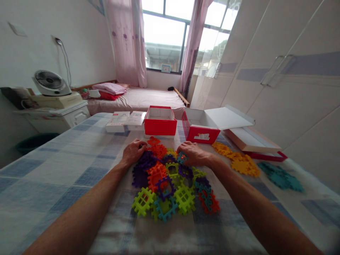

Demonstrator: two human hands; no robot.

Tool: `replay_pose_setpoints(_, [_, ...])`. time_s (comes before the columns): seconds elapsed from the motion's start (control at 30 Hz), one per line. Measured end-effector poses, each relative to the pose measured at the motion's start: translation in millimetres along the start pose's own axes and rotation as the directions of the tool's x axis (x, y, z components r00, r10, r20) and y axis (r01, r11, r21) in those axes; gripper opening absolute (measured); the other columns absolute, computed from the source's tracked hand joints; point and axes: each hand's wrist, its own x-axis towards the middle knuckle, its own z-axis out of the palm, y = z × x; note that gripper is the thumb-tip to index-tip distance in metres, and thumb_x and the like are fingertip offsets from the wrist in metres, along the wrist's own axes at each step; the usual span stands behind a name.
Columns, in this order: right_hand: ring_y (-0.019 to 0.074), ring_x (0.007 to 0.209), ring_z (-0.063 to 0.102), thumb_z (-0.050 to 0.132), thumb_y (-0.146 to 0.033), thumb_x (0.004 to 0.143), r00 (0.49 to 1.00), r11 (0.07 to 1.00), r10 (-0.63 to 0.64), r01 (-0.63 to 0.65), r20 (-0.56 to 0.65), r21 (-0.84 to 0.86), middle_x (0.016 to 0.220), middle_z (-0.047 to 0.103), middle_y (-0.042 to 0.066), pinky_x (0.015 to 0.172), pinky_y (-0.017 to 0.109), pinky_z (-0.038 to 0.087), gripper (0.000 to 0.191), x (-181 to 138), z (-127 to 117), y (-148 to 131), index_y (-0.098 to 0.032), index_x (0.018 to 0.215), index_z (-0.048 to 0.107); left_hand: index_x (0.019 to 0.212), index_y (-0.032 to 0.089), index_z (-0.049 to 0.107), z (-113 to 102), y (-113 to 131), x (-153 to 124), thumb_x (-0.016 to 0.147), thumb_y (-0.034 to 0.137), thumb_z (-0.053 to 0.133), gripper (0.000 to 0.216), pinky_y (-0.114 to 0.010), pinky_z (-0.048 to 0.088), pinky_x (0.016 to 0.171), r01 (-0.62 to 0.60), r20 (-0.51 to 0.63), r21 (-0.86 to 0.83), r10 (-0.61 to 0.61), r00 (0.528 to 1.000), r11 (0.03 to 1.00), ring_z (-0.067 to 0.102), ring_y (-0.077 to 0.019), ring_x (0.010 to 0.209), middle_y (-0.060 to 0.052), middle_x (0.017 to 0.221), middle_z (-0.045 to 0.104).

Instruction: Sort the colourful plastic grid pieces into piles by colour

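A heap of toothed plastic building pieces (172, 169) in purple, orange, lime green and teal lies on the table in front of me. My left hand (135, 151) is at the heap's far left edge, fingers curled beside the purple pieces (147, 161); what is between its fingertips is too dark to make out. At the far right of the heap, my right hand (193, 153) has its fingers closed around a teal building piece (182, 157). An orange piece (153, 141) lies beyond the heap, between both hands.
Behind the heap stand an open red box (160, 126) and a second red box (201, 132) with its flap raised. Yellow pieces (240, 163) and teal pieces (281, 177) form separate piles on the right. White cartons (118, 122) lie at the back left; a box lid (255, 140) is back right.
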Motion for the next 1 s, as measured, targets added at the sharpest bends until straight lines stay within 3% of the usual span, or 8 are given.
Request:
replay_pose_setpoints(0.17, [0.0239, 0.105, 0.050, 0.065, -0.015, 0.063, 0.995, 0.998, -0.027, 0.033, -0.099, 0.062, 0.106, 0.061, 0.006, 0.090, 0.039, 0.033, 0.038, 0.5, 5.6, -1.7, -0.021, 0.100, 0.057, 0.093, 0.023, 0.072, 0.0, -0.1, 0.0, 0.083, 0.035, 0.041, 0.035, -0.025, 0.044, 0.076, -0.001, -0.001, 0.003, 0.002, 1.000, 1.000, 0.062, -0.0170, 0.084, -0.004, 0.103, 0.064])
replay_pose_setpoints(0.27, [0.0187, 0.089, 0.054, 0.062, -0.020, 0.069, 0.972, 0.953, 0.096, -0.028, -0.215, 0.302, 0.093, 0.062, 0.003, 0.082, 0.032, 0.037, 0.029, -3.5, 11.4, 4.3, -0.020, 0.097, 0.056, 0.095, 0.021, 0.071, 1.0, -1.7, 0.9, 0.084, 0.035, 0.040, 0.036, -0.027, 0.044, 0.076, -0.009, 0.004, 0.013, 0.009, 1.000, 1.000, 0.062, -0.0181, 0.084, -0.005, 0.103, 0.064])
replay_pose_setpoints(0.37, [0.0140, 0.075, 0.053, 0.059, -0.033, 0.074, 0.900, 0.762, 0.294, -0.016, -0.323, 0.647, 0.084, 0.059, 0.000, 0.069, 0.026, 0.040, 0.024, -6.7, 16.2, 12.8, -0.019, 0.093, 0.055, 0.095, 0.022, 0.071, 2.1, -3.0, 1.5, 0.084, 0.036, 0.039, 0.036, -0.026, 0.043, 0.076, -0.004, 0.009, 0.021, 0.003, 1.000, 1.000, 0.062, -0.0178, 0.083, -0.004, 0.102, 0.064])
replay_pose_setpoints(0.47, [0.0123, 0.071, 0.051, 0.061, -0.042, 0.072, 0.815, 0.540, 0.455, 0.068, -0.359, 0.839, 0.077, 0.056, -0.001, 0.065, 0.025, 0.040, 0.029, -8.3, 20.1, 19.1, -0.017, 0.085, 0.054, 0.095, 0.022, 0.071, 2.6, -3.6, 1.6, 0.084, 0.037, 0.039, 0.036, -0.026, 0.043, 0.077, -0.001, 0.007, 0.018, 0.001, 1.000, 1.000, 0.062, -0.0174, 0.083, -0.004, 0.101, 0.064])
replay_pose_setpoints(0.67, [0.0115, 0.067, 0.049, 0.067, -0.045, 0.066, 0.722, 0.406, 0.546, 0.216, -0.425, 0.888, 0.074, 0.054, -0.002, 0.064, 0.025, 0.040, 0.032, -10.7, 26.3, 24.4, -0.020, 0.080, 0.053, 0.095, 0.022, 0.071, 1.3, -2.8, 1.0, 0.084, 0.036, 0.039, 0.037, -0.025, 0.044, 0.076, -0.008, 0.008, 0.017, 0.008, 1.000, 1.000, 0.062, -0.0172, 0.084, -0.004, 0.102, 0.064])
replay_pose_setpoints(0.83, [0.0104, 0.067, 0.050, 0.072, -0.040, 0.064, 0.679, 0.290, 0.594, 0.320, -0.432, 0.902, 0.074, 0.054, -0.003, 0.064, 0.023, 0.042, 0.030, -10.8, 22.5, 19.9, -0.020, 0.078, 0.054, 0.096, 0.021, 0.071, 0.0, -2.2, 0.5, 0.083, 0.038, 0.038, 0.038, -0.026, 0.044, 0.077, -0.014, 0.009, 0.013, 0.013, 1.000, 1.000, 0.062, -0.0180, 0.085, -0.005, 0.102, 0.064])
replay_pose_setpoints(0.93, [0.0090, 0.064, 0.052, 0.073, -0.038, 0.060, 0.660, 0.092, 0.676, 0.367, -0.329, 0.926, 0.076, 0.056, -0.004, 0.060, 0.022, 0.044, 0.034, -20.8, 14.2, 16.8, -0.021, 0.083, 0.054, 0.095, 0.022, 0.071, -0.4, -1.8, 0.8, 0.083, 0.037, 0.038, 0.039, -0.025, 0.044, 0.076, -0.012, 0.008, 0.021, 0.011, 1.000, 1.000, 0.062, -0.0178, 0.085, -0.005, 0.101, 0.065])
replay_pose_setpoints(1.0, [0.0083, 0.064, 0.054, 0.076, -0.035, 0.057, 0.690, -0.006, 0.678, 0.350, -0.254, 0.937, 0.078, 0.058, -0.003, 0.059, 0.021, 0.046, 0.038, -37.0, 8.7, 17.6, -0.020, 0.086, 0.057, 0.094, 0.022, 0.071, -0.4, -1.8, 1.4, 0.082, 0.037, 0.038, 0.039, -0.025, 0.044, 0.077, -0.006, 0.013, 0.024, 0.006, 1.000, 1.000, 0.062, -0.0181, 0.085, -0.005, 0.103, 0.065])
